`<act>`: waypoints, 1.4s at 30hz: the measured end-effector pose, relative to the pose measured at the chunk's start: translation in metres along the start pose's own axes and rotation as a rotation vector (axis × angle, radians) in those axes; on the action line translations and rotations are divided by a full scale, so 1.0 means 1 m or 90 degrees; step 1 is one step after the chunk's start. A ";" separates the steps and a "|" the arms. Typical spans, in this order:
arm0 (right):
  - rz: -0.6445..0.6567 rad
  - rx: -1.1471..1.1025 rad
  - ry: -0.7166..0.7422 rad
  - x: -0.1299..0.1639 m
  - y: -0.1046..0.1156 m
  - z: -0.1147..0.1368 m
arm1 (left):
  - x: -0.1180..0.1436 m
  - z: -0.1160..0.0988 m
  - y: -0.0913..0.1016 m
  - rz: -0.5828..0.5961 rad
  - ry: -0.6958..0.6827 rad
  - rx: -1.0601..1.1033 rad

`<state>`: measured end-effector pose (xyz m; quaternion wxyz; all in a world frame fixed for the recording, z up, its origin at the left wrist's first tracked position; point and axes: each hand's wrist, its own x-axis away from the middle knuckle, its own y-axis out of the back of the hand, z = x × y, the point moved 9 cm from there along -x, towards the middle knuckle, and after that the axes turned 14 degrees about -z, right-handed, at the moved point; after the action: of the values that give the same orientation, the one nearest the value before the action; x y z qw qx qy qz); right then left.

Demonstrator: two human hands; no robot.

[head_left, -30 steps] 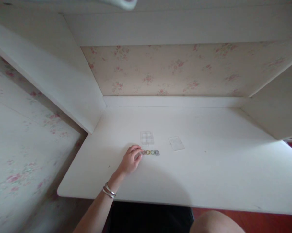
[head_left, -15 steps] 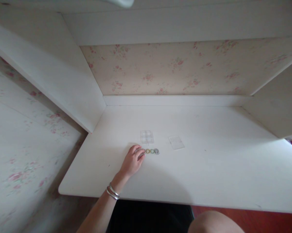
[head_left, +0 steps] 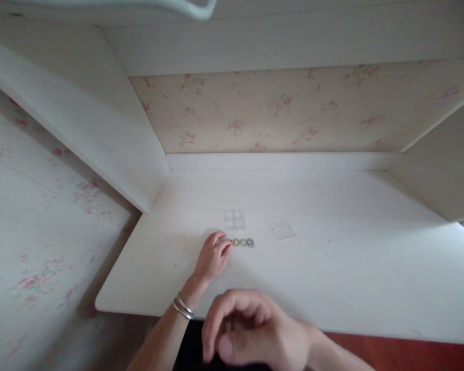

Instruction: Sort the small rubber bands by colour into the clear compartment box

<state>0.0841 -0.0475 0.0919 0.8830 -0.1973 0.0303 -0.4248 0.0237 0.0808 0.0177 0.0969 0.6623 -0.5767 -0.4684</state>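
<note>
My left hand [head_left: 212, 256] rests on the white desk [head_left: 332, 268], fingers curled over the left end of a short row of small coloured rings [head_left: 243, 242]. Whether it pinches a ring is hidden by the fingers. Two silver bangles [head_left: 183, 305] circle its wrist. My right hand [head_left: 255, 332] hangs close to the camera above the desk's front edge, blurred, fingers loosely curled, holding nothing that I can see. A small clear gridded box [head_left: 234, 219] lies just behind the rings. Its clear lid [head_left: 281, 228] lies to the right.
The desk sits in a white alcove with a floral back wall [head_left: 278, 113] and slanted side panels [head_left: 81, 123]. A floral wall drops off on the left. A red floor [head_left: 417, 355] shows beyond the front edge.
My right hand has come up into view at the bottom centre. My left hand has stayed at the left end of the ring row, fingers shifting slightly.
</note>
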 end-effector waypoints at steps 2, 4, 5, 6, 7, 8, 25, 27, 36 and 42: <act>-0.109 -0.027 -0.008 -0.025 0.027 0.019 | 0.000 0.001 0.001 0.002 0.012 0.007; -0.237 0.023 0.003 -0.031 0.059 0.011 | 0.001 0.003 0.001 0.002 0.026 0.017; -0.300 0.069 0.002 -0.029 0.076 0.000 | 0.001 0.004 0.002 0.000 0.032 0.023; -0.343 0.112 -0.002 -0.025 0.090 -0.014 | 0.001 0.006 0.002 -0.004 0.038 0.029; -0.383 0.156 -0.003 -0.021 0.105 -0.026 | 0.001 0.007 0.002 -0.009 0.043 0.036; -0.420 0.201 -0.001 -0.017 0.119 -0.037 | 0.001 0.009 0.002 -0.013 0.047 0.044; -0.457 0.528 0.187 -0.012 0.141 -0.041 | -0.056 0.027 0.012 -0.056 0.107 0.120; -0.456 0.535 0.190 -0.011 0.140 -0.040 | -0.068 0.029 0.006 -0.057 0.085 0.096; -0.474 0.523 0.209 -0.009 0.143 -0.034 | -0.089 0.046 -0.023 -0.042 0.052 0.035; -0.480 0.517 0.202 -0.009 0.145 -0.036 | -0.082 0.048 -0.021 -0.037 0.082 0.062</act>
<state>0.1775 0.0296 0.0037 0.6602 0.2263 -0.0757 -0.7122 0.0110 0.1770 0.0191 0.0878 0.7115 -0.5716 -0.3992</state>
